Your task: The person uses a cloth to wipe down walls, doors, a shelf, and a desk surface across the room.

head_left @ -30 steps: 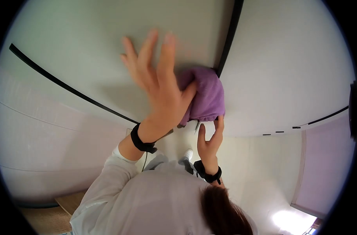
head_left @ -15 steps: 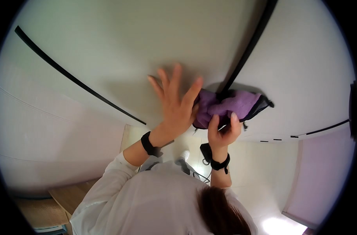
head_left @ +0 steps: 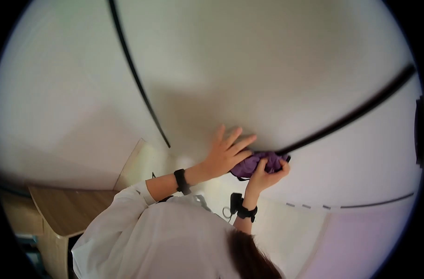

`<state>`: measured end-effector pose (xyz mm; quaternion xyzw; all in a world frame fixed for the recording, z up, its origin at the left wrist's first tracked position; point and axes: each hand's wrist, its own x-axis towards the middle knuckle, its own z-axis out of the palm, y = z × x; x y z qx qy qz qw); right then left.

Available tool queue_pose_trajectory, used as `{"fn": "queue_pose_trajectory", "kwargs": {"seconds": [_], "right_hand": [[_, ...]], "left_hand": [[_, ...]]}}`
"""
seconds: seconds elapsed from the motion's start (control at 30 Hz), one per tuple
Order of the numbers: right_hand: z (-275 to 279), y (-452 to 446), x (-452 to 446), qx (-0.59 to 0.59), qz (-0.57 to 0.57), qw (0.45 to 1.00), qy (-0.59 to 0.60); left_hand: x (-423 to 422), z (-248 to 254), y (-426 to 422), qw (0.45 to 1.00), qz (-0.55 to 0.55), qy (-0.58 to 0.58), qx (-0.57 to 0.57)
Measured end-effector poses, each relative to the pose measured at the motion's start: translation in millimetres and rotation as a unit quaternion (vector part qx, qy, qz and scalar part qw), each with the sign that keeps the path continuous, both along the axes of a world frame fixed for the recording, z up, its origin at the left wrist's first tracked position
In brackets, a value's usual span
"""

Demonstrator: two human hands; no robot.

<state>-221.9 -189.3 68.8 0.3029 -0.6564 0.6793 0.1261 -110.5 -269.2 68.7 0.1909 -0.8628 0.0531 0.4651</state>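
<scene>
A crumpled purple cloth item with black edging [head_left: 250, 166] is bunched up against a white panel, at the lower end of a thick black strip [head_left: 351, 117]. My right hand [head_left: 267, 177] grips its lower right part between thumb and fingers. Beside it, my left hand [head_left: 225, 156] has its fingers spread toward the panel, and its near side touches the cloth's left end. The left thumb is mostly hidden. Each wrist wears a black strap; a small black box [head_left: 235, 202] sits at the right one.
The large white panel [head_left: 267, 69] fills the upper view, with a thinner black strip [head_left: 136, 76] on its left. A wooden desk [head_left: 72, 209] stands at lower left. Pale floor [head_left: 277, 232] lies below, beside a pinkish panel [head_left: 356, 242] at right.
The view has tilted and turned, so the strips slant differently. Both hands and the purple cloth appear lower in view, and the cloth looks more bunched together. More of the desk shows.
</scene>
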Motion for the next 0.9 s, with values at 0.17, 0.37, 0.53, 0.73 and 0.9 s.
{"fn": "queue_pose_trajectory", "kwargs": {"seconds": [0.17, 0.37, 0.53, 0.73, 0.9], "right_hand": [[-46.2, 25.1, 23.3, 0.068, -0.022, 0.993, 0.099], [-45.9, 37.5, 81.8, 0.108, 0.06, 0.972, 0.198], [-19.6, 17.4, 147.3, 0.114, 0.122, 0.972, 0.163], [-4.0, -21.5, 228.4, 0.138, 0.278, 0.925, 0.219], [2.3, -41.8, 304.6, 0.234, 0.376, 0.863, 0.244]], "left_hand": [[70.3, -44.7, 9.1, 0.995, -0.01, -0.062, 0.072], [155.3, -76.5, 3.6, 0.941, -0.022, -0.204, 0.269], [209.4, -71.1, 6.4, 0.959, -0.031, -0.187, 0.212], [284.6, -90.2, 6.9, 0.959, 0.081, -0.088, 0.257], [351.9, -82.6, 21.6, 0.936, 0.174, 0.018, 0.306]]}}
